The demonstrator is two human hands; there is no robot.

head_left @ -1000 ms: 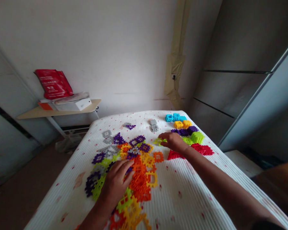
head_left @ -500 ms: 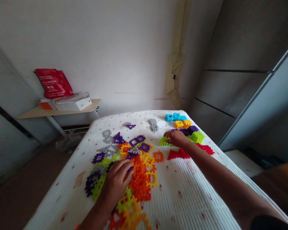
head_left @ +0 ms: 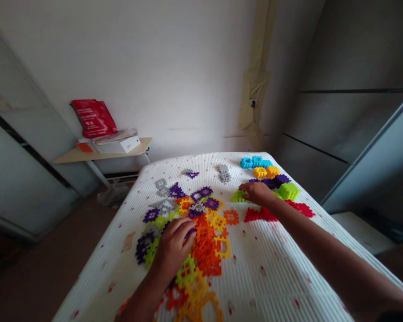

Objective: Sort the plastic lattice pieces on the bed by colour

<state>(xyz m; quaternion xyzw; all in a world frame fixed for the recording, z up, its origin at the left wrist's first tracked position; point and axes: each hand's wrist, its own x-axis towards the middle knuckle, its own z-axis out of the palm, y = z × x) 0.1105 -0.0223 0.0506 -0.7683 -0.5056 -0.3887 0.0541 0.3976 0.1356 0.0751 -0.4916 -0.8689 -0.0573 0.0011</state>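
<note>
My left hand (head_left: 174,243) is over a loose pile of toothed plastic building tiles, its fingers curled and thumb drawn in. A purple tile (head_left: 190,233) shows between the thumb and fingers. Around it lie orange tiles (head_left: 204,250), yellow tiles (head_left: 218,222), lime-green tiles (head_left: 186,270) and grey tiles (head_left: 166,205). My right hand (head_left: 257,193) reaches to a lime-green row of tiles (head_left: 239,196), its bent fingers closed at that row's right end. The fingertips are partly hidden by the hand itself.
Sorted groups stand on the right: blue tiles (head_left: 257,162), yellow tiles (head_left: 273,171), purple tiles (head_left: 282,180), a green stack (head_left: 289,191) and red tiles (head_left: 262,214). A grey stack (head_left: 223,173) stands mid-back. Beyond the quilted cover (head_left: 255,268) is a side table (head_left: 70,156).
The whole view has shifted to the right, as the camera turned left. Both hands stay at nearly the same places among the tiles.
</note>
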